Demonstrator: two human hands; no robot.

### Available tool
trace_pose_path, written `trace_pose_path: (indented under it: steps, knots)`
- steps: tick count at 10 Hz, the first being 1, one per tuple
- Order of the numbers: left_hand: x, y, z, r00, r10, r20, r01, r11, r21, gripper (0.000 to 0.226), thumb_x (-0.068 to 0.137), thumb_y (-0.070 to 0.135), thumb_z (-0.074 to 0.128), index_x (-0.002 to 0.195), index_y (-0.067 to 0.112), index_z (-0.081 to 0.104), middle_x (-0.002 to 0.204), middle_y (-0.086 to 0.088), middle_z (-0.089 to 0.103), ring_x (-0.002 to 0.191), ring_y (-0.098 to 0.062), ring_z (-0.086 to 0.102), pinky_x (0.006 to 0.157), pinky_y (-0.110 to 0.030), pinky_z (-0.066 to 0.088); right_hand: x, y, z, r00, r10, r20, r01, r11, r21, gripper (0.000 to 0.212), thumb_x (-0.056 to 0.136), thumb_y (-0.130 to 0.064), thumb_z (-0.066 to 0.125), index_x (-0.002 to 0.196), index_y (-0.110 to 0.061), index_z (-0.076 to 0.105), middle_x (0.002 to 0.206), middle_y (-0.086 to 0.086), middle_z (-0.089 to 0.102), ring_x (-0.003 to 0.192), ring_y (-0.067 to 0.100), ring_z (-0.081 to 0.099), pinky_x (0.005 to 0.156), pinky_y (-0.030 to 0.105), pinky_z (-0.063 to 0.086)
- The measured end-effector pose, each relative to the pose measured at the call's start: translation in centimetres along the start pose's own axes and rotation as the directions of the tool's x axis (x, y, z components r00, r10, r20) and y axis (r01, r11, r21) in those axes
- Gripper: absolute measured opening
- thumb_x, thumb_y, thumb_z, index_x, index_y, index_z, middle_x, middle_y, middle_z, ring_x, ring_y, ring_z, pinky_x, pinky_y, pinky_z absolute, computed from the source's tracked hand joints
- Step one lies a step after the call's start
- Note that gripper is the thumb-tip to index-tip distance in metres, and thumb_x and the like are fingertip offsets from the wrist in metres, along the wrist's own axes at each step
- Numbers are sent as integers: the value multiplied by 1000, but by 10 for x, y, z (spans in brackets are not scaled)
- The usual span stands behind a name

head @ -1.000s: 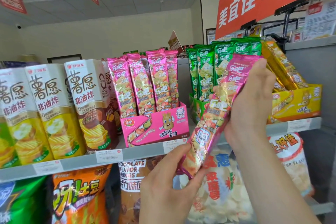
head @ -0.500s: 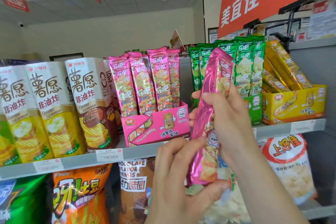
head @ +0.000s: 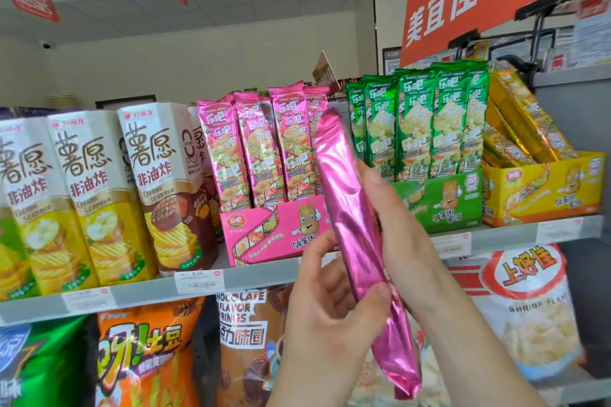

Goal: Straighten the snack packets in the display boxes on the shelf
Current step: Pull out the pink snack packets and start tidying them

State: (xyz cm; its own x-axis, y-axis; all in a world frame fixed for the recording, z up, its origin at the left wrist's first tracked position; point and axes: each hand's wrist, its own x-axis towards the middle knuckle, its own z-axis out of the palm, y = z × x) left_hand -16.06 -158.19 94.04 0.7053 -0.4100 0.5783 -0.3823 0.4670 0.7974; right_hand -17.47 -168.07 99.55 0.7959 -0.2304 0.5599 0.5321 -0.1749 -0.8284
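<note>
A long pink foil snack packet [head: 353, 225] stands in the centre-right of the frame, held in the air in front of the shelf. It is close to upright, its top leaning a little toward the left of the frame, and its plain, creased side faces the camera.

The left hand [head: 327, 317], coming up from the bottom centre, grips the lower half: the thumb is curled across the front of the packet and the fingers are bent round its left side. The right hand [head: 393, 218], reaching in from the lower right, holds the middle of the packet from behind. Its palm lies against the packet's right edge and its fingers pass behind the foil, so how tightly they curl cannot be seen.

Just behind the packet's upper end, on the grey metal shelf [head: 148, 291], sits a pink cardboard display box [head: 274, 228] with matching pink packets [head: 261, 149] standing upright in a row. To its right is a green cardboard display box [head: 443, 201] filled with upright green packets [head: 416, 122]. Further right, a yellow cardboard display box [head: 542, 188] holds gold packets [head: 522, 119] that lean over toward the upper left.

On the left of the frame, tall white-and-yellow crisp cartons [head: 89, 195] and a white-and-brown carton [head: 172, 188] stand on the same shelf. Below are an orange crisp bag [head: 145, 360] and a clear shrimp-flavour bag [head: 529, 307]. An orange hanging sign [head: 463, 0] fills the upper right.
</note>
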Motion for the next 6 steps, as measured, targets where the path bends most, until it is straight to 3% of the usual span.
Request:
trace_pose_path:
  steps: [1,2,3,4,5,6]
  knots:
    - [5,0,0,998,49,-49,-48,998,33,48,58,28,73,104,18,67,90,-5,76,79,-12,70,73,-24,55,-1,5,-6,997,48,64,-36,983,-181,133,33,-108,16,139,-32,47,141,-5,53,132,13,47,112,31,35]
    - [13,7,-4,990,112,-86,-109,993,42,40,60,28,74,98,20,71,90,-7,76,79,-13,70,69,-25,56,-19,12,-8,963,17,267,33,982,-184,113,61,-97,33,142,-19,45,138,3,55,128,14,51,109,35,41]
    - [24,17,-10,991,133,-30,-128,985,118,30,62,26,75,92,25,70,80,-3,73,66,-10,67,55,-21,52,-38,21,-12,964,-63,259,74,997,-32,100,66,-88,49,146,-30,37,143,-16,50,131,-2,44,110,21,36]
    - [33,28,-11,984,145,104,-161,972,173,24,67,20,75,90,21,69,77,0,71,62,-11,64,53,-25,52,-41,25,-16,971,-125,202,112,991,78,80,75,-79,53,141,-34,43,137,-19,55,126,-2,50,104,18,41]
    - [50,47,-23,986,168,12,-168,976,141,22,62,31,72,84,26,73,76,5,70,70,-12,64,68,-28,53,-50,26,-18,970,-145,193,140,989,38,50,88,-57,56,135,-44,51,125,-15,65,109,-3,62,88,9,45]
    - [69,66,-33,988,151,-40,-149,987,59,11,66,36,70,69,25,70,63,4,61,61,-16,58,63,-33,52,-60,31,-17,976,-69,209,63,997,37,48,81,-66,60,125,-48,58,103,3,72,78,8,66,73,9,47]
